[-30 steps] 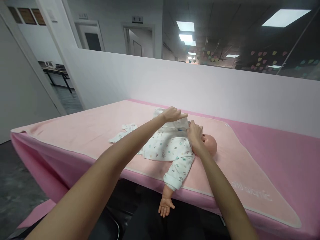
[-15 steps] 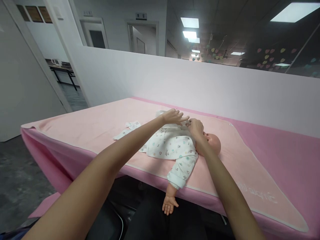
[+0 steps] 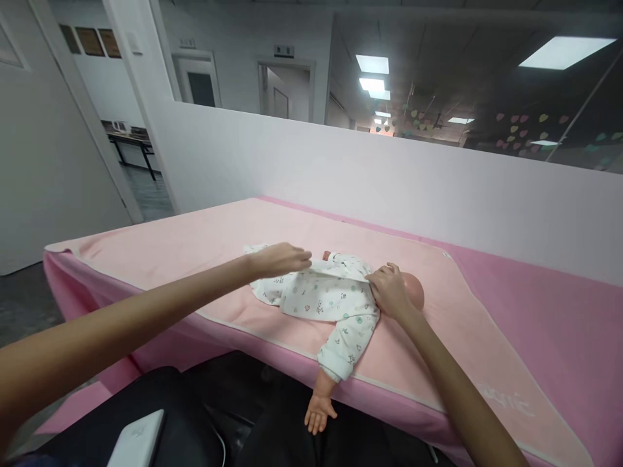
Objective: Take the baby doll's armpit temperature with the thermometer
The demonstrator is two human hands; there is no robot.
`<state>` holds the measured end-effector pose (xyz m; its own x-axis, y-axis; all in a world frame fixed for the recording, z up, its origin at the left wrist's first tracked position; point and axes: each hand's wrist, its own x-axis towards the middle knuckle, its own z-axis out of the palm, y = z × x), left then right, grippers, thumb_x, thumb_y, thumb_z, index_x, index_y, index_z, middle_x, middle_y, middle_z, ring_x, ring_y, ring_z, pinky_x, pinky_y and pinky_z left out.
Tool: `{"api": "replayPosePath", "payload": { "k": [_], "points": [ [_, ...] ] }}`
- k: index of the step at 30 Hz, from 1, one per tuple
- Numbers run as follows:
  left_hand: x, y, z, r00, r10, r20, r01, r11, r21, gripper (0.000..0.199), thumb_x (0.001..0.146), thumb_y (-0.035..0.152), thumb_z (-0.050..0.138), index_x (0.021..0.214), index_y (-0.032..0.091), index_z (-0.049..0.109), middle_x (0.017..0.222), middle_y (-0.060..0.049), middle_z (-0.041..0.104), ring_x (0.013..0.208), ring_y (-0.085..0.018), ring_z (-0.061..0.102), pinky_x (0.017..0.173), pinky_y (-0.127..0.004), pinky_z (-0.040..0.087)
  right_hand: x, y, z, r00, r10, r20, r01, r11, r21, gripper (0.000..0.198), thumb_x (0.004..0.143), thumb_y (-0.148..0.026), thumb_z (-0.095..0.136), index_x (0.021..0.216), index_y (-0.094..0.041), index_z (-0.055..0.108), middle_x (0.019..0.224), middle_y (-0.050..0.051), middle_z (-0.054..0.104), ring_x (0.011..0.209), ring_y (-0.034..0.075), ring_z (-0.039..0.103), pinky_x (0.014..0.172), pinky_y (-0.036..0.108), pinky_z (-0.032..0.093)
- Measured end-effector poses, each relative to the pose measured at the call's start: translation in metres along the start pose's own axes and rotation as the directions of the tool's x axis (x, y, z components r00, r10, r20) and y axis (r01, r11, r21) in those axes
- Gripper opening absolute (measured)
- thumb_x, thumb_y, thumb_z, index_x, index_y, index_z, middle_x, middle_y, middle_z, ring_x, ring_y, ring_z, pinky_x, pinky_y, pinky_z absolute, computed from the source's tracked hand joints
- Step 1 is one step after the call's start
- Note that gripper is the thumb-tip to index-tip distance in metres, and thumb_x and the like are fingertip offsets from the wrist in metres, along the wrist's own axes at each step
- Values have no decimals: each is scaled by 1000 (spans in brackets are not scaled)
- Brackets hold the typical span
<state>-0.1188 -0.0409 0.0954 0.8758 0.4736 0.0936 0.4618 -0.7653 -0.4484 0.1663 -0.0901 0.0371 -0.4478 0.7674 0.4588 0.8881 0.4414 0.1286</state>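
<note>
A baby doll (image 3: 413, 290) lies on its back, wearing a white baby shirt (image 3: 324, 301) with small prints. Its near arm hangs past the table edge, the doll's hand (image 3: 320, 414) palm up. My left hand (image 3: 285, 258) is closed at the shirt's lower front edge, over the doll's waist. My right hand (image 3: 389, 285) pinches the shirt's front edge by the neck and covers part of the doll's face. Between my hands the white edge is pulled fairly straight. The doll's far hand (image 3: 326, 255) peeks out beyond the shirt.
A pale pink mat (image 3: 185, 237) covers the table over a darker pink cloth (image 3: 549, 285). Behind stands a low white wall (image 3: 389, 178) topped by glass. A flat white device (image 3: 137, 441) rests on a black seat (image 3: 189, 415) at the lower left.
My left hand has moved left from the doll's upper chest to its waist. My right hand stays near the neck. The raised shirt front now lies lower, and the doll's far hand shows.
</note>
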Motion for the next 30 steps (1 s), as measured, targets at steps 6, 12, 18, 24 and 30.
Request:
{"api": "replayPosePath", "payload": {
  "k": [6,12,18,24,30],
  "points": [
    [13,9,-17,933,-73,352,236,863,-447,18,65,15,60,79,24,64,70,2,64,58,-11,55,53,-21,35,-16,-2,-2,994,-2,-106,18,989,148,19,82,-20,45,88,-22,63,99,5,63,96,21,49,90,36,31],
    [101,0,10,879,-478,-7,367,686,-628,34,85,36,35,104,18,57,90,-5,65,82,-16,60,71,-25,43,-34,26,-9,916,373,-149,-280,859,429,30,86,-32,35,97,-22,61,108,6,61,104,21,51,93,38,35],
    [144,15,95,754,-627,198,640,632,-437,42,85,21,28,124,16,41,125,-11,50,113,-21,46,92,-37,35,-37,56,11,796,604,-32,-387,548,742,37,81,-45,41,99,-20,61,109,7,61,103,20,54,93,36,39],
    [133,9,102,769,-573,282,634,635,-441,41,84,32,25,101,20,60,112,-9,59,107,-24,50,95,-44,29,-26,65,20,757,645,104,-396,326,858,37,74,-51,48,88,-20,63,96,5,67,98,21,57,88,34,43],
    [125,14,94,708,-624,332,705,592,-390,47,83,41,24,91,17,64,105,-13,62,105,-28,49,88,-43,33,-29,67,25,710,690,139,-346,170,923,41,66,-52,58,88,-18,64,100,7,66,98,23,57,86,35,44]
  ]
}}
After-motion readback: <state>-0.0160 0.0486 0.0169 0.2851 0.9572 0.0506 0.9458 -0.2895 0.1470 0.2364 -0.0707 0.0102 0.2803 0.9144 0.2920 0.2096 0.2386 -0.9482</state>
